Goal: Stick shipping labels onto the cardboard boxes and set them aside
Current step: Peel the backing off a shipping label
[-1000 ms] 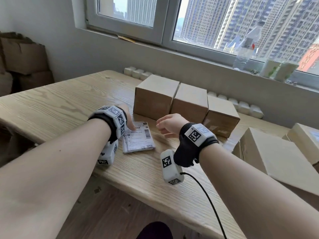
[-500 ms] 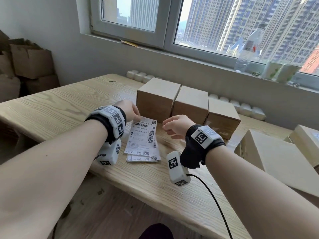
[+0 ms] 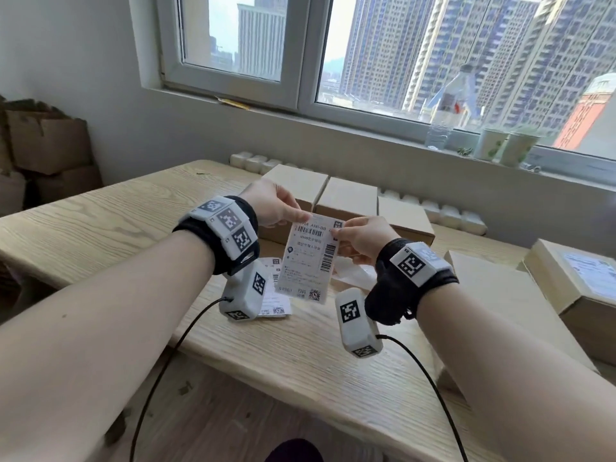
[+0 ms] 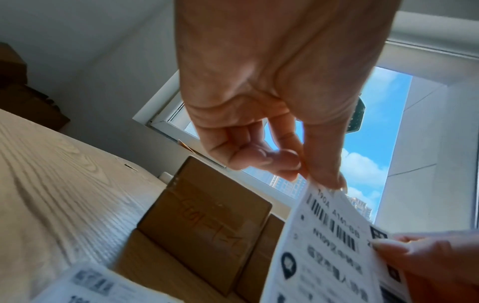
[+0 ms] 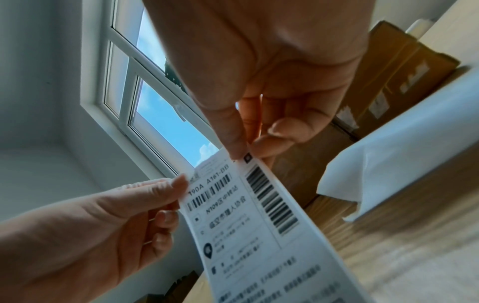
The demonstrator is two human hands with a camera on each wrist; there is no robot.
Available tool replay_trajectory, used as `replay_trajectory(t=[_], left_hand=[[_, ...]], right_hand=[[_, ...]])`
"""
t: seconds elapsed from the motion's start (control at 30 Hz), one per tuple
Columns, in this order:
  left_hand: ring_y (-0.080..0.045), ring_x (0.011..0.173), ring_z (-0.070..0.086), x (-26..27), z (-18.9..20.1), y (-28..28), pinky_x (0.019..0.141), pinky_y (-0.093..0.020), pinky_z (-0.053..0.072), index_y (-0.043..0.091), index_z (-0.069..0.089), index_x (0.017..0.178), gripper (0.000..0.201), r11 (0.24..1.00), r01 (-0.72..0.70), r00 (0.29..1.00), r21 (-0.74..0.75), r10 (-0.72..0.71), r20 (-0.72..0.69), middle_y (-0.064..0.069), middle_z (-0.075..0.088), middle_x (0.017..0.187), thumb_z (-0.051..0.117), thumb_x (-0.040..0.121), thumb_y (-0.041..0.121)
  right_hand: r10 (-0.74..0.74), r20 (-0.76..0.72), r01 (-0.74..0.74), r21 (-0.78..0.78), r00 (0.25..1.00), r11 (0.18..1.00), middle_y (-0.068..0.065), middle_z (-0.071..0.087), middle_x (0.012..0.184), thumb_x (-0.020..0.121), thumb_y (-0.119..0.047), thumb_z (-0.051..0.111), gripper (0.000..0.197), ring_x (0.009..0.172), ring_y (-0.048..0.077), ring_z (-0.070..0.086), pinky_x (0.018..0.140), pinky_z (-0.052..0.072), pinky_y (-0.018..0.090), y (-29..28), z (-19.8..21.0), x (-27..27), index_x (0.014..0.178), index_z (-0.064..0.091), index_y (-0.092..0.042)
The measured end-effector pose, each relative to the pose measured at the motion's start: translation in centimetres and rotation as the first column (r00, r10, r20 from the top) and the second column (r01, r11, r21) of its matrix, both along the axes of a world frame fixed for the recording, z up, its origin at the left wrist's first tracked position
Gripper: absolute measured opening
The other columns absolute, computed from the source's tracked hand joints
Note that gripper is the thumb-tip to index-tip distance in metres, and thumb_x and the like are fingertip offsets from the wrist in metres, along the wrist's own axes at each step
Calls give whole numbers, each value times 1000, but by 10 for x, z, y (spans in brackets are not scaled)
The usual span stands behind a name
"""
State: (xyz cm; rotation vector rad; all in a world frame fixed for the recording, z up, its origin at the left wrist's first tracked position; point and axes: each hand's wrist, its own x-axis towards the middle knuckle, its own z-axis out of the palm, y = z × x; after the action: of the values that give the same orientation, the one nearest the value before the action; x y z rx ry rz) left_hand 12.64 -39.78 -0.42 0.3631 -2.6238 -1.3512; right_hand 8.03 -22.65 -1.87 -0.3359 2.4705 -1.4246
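A white shipping label [image 3: 308, 261] with barcodes hangs upright in the air above the table. My left hand [image 3: 276, 205] pinches its top left corner [image 4: 334, 188], and my right hand [image 3: 361, 238] pinches its top right corner [image 5: 241, 157]. Below it, a small pile of more labels [image 3: 275, 295] lies on the wooden table [image 3: 100, 225]. Three plain cardboard boxes [image 3: 346, 198] stand in a row just behind my hands. A loose white backing sheet [image 3: 353, 275] lies under my right wrist.
Larger cardboard boxes [image 3: 573, 281], one bearing a label, sit at the right of the table. White blocks [image 3: 450, 216] line the wall behind the row. A bottle [image 3: 446, 105] and cups [image 3: 506, 146] stand on the sill. Brown cartons [image 3: 46, 141] are stacked far left.
My left hand has lifted one label off the pile and raised it. My right hand has come in and taken its other top corner.
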Motion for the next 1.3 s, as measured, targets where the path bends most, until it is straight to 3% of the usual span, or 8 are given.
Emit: replay_trajectory(t=[0.07,0.17,0.3,0.53,0.7,0.83,1.07,1.3], left_hand=[[-9,64,53,0,3,7,58,-19,45,13,63,77,18,998,2,1000,58,-1,-28,1,62,71,74,76,27],[-10,63,56,0,7,20,61,-19,53,7,64,84,18,984,29,998,173,-20,-53,-4,66,76,71,80,23],[-14,66,61,0,14,39,68,-25,58,1,63,99,26,957,81,995,280,-60,-81,-11,69,87,68,82,20],[-12,62,61,0,27,71,54,-18,57,7,60,79,11,932,141,985,333,-98,-144,-8,65,75,69,82,11],[-13,64,62,-2,29,89,61,-21,58,8,58,76,12,936,158,983,313,-118,-144,-8,67,77,67,84,12],[-15,65,65,-5,29,100,64,-23,59,8,58,76,12,925,135,985,356,-87,-148,-11,69,81,66,85,11],[-7,50,64,-5,31,120,56,-20,58,8,59,79,10,911,186,976,367,-129,-176,-10,68,77,63,87,10],[-5,55,67,-3,35,127,47,-15,51,14,59,79,12,927,213,968,309,-158,-194,-5,71,80,59,91,17]], right_hand=[[-33,-3,33,-48,999,998,7,71,83,90,-21,62,11,59,12,61,60,52,24,10,8,2,89,65,-10],[-79,-51,75,-75,996,994,9,71,85,89,-21,63,13,53,10,57,42,46,18,25,19,3,94,64,-9],[-134,-71,124,-126,988,984,10,70,88,87,-18,66,15,47,7,60,43,50,19,45,30,2,98,63,-9],[-172,-68,150,-251,983,956,8,68,77,84,-10,69,12,51,12,62,51,57,23,81,46,9,75,60,-11],[-226,-104,193,-259,969,946,10,71,81,84,-9,69,7,55,14,63,45,53,20,103,48,14,78,66,-10],[-298,-172,240,-294,939,925,5,68,75,81,-6,70,9,57,12,64,54,56,21,119,49,16,78,65,-12],[-157,-153,105,-303,976,947,6,68,74,81,-4,70,2,59,12,61,51,54,16,122,50,28,80,68,-4],[-122,-155,72,-290,980,954,4,68,72,81,-5,70,4,60,11,62,53,54,16,121,48,29,78,70,-7]])
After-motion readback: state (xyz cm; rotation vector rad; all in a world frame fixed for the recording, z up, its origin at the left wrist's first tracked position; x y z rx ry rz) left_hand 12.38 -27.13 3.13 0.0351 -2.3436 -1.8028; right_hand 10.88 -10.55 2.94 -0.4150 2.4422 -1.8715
